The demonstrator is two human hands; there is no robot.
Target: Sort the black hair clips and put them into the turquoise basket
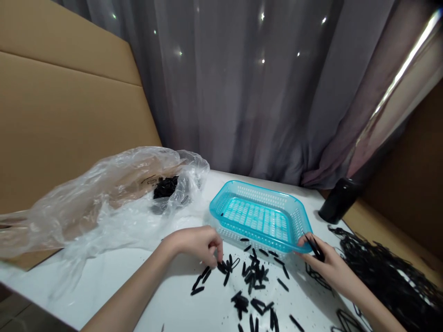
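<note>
Several small black oblong pieces (249, 275) lie scattered on the white table (114, 286) in front of me. My left hand (197, 245) is curled, its fingertips pinching at one black piece at the pile's left edge. My right hand (325, 265) is closed around a thin black looped piece (315, 247), just beside the near right corner of a turquoise plastic basket (221, 203), which looks empty inside.
A crumpled clear plastic bag (104, 198) holding more black pieces lies at the left. A heap of black loops (384, 269) covers the table's right side. A black cylinder (337, 200) stands behind it. Cardboard and a grey curtain form the backdrop.
</note>
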